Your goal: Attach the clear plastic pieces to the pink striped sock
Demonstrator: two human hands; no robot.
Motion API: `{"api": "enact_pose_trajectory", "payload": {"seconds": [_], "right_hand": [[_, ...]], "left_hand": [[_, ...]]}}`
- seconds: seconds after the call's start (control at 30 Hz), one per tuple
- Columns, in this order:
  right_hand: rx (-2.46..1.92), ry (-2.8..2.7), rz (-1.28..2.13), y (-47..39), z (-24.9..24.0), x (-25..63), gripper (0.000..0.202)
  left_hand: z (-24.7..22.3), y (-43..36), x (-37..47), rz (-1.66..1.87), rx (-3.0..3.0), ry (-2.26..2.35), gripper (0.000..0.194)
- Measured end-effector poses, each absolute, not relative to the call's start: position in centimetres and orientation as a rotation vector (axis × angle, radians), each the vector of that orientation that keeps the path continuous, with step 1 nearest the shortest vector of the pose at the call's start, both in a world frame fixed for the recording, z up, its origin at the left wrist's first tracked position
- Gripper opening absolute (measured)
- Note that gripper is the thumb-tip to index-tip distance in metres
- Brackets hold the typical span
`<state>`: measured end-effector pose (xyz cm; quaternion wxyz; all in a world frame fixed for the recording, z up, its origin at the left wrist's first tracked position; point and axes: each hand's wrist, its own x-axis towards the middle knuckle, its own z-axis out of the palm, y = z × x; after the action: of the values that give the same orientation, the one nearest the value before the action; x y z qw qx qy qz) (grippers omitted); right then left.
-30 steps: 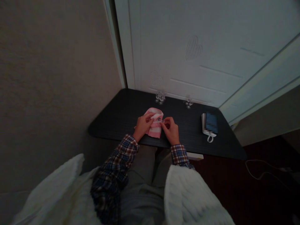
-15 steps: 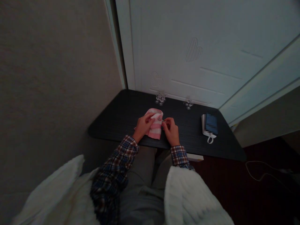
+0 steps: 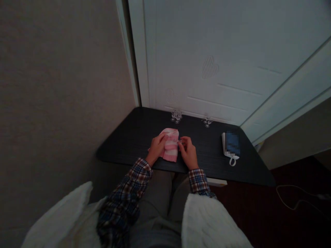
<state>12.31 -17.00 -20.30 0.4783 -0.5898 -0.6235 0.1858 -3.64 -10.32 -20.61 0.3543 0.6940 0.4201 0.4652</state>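
Note:
A pink-and-white striped piece of knitted cloth (image 3: 171,148) lies near the front edge of the dark tabletop (image 3: 129,137). My left hand (image 3: 157,147) rests over its left part, thumb and fingers closed on the fabric. At the cloth's right edge, my right hand (image 3: 188,151) pinches a small shiny item (image 3: 179,141), thin and pale, which points toward the fabric. Its kind is too small to make out, and the fingers hide part of it. A short dark mark or slit shows on the cloth near its tip.
Two clusters of small clear pieces, a larger one (image 3: 176,116) and a smaller one (image 3: 207,121), stand at the back by the white panel (image 3: 181,51). A white-and-blue object with a loop (image 3: 231,146) lies to the right. A pale cable (image 3: 292,208) runs across the floor.
The view has tipped up slightly, so everything sits lower in it. My left fingers have drawn back a little left, and the cloth lies flatter. My right hand keeps its pinch.

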Motion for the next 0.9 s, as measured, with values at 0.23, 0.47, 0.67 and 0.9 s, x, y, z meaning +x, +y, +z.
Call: {"api": "enact_pose_trajectory", "payload": {"seconds": [0.23, 0.47, 0.67, 0.9], "right_hand": [[-1.454, -1.502, 0.456, -16.87, -20.49, 12.33, 0.029], [-1.468, -1.48, 0.45, -16.94, -20.52, 12.4, 0.028], [-1.461, -1.48, 0.467, -16.9, -20.69, 12.34, 0.028], [-1.465, -1.485, 0.488, -17.01, -20.61, 12.26, 0.026]], "left_hand": [[-20.78, -10.26, -3.85, 1.218, 1.743, 1.158, 0.027], [-20.7, -10.1, -3.92, 1.235, 1.699, 1.135, 0.026], [-20.79, -10.1, -3.65, 1.241, 1.664, 1.067, 0.025], [-21.16, -9.93, -3.41, 1.239, 1.63, 1.02, 0.025]]}}
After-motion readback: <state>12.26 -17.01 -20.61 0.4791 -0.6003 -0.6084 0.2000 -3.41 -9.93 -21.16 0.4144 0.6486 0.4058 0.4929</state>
